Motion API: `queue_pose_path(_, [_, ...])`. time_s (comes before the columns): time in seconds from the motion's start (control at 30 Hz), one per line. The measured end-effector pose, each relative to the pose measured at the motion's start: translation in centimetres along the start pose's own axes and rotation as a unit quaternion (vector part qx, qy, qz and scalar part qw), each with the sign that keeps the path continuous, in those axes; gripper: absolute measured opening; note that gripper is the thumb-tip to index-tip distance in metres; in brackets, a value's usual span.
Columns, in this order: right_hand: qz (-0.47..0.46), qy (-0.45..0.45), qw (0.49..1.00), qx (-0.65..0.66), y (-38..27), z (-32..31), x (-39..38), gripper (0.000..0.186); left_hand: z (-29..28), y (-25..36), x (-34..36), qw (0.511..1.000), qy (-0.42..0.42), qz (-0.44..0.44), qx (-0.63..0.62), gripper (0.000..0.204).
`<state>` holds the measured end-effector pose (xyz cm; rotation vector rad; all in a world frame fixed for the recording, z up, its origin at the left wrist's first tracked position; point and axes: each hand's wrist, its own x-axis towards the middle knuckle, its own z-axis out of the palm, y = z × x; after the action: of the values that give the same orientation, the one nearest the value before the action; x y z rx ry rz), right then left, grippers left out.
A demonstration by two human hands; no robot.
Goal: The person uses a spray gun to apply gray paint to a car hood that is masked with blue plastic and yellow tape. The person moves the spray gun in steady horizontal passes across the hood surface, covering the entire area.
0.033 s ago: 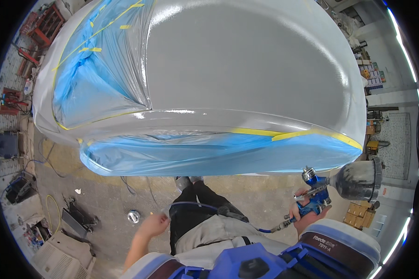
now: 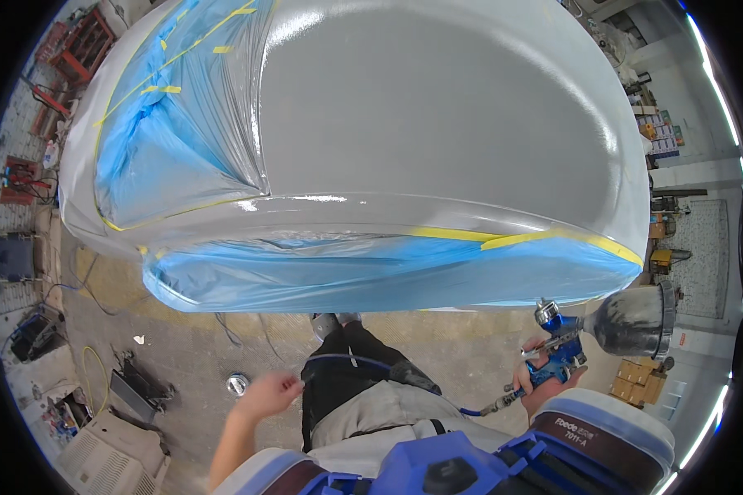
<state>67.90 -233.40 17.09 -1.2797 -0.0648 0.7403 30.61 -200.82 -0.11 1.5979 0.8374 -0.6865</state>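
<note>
My right hand [image 2: 545, 378] is closed around the handle of a blue spray gun [image 2: 563, 345] at the lower right. A cloudy, paint-stained cup [image 2: 636, 322] sits on the gun, and an air hose [image 2: 470, 409] joins its handle. At the lower left my left hand [image 2: 268, 394] is raised with its fingers curled together. The hose loops across my dark trousers and reaches close to those fingertips; whether they grip it I cannot tell. Ahead lies a glossy grey car body panel [image 2: 446, 115], apart from both hands. Blue masking film [image 2: 371, 276] with yellow tape [image 2: 450, 234] borders it.
A small metal can [image 2: 237, 384] stands on the floor to the left, near a black panel-shaped object [image 2: 136, 392] and a yellow hose [image 2: 91, 379]. Cardboard boxes [image 2: 636, 379] are stacked at the right. A respirator [image 2: 425, 466] covers the lower edge.
My left hand has risen very slightly, and its forearm has shifted a little to the left. The spray gun and my right hand look the same.
</note>
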Motion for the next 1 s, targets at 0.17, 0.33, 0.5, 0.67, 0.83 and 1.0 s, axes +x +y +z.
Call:
queue_pose_path(0.17, [0.001, 0.006, 1.000, 0.026, 0.9, -2.8, -2.3, 0.107, -15.4, 15.5, -3.9, 0.915, 0.243, 0.239, -0.218, 0.020])
queue_pose_path(0.33, [-0.041, -0.015, 0.999, -0.030, 2.4, -7.1, -2.4, 0.106, -29.4, 29.4, 3.6, 0.810, 0.290, 0.509, -0.021, 0.039])
queue_pose_path(0.5, [-0.024, 0.032, 0.999, -0.012, 3.7, -10.7, -4.2, 0.103, -35.0, 39.8, 11.6, 0.823, 0.292, 0.486, 0.043, 0.035])
queue_pose_path(0.67, [-0.015, 0.031, 0.999, -0.007, 4.3, -11.6, -4.7, 0.100, -36.8, 42.5, 15.6, 0.838, 0.223, 0.494, 0.062, 0.038])
queue_pose_path(0.83, [-0.032, 0.060, 0.998, 0.003, 4.4, -12.0, -4.1, 0.098, -36.8, 42.3, 18.2, 0.831, 0.245, 0.493, 0.076, 0.043])
queue_pose_path(1.0, [0.002, 0.181, 0.982, 0.047, 4.9, -11.8, -4.0, 0.094, -37.3, 42.4, 18.7, 0.837, 0.218, 0.494, 0.093, 0.045])
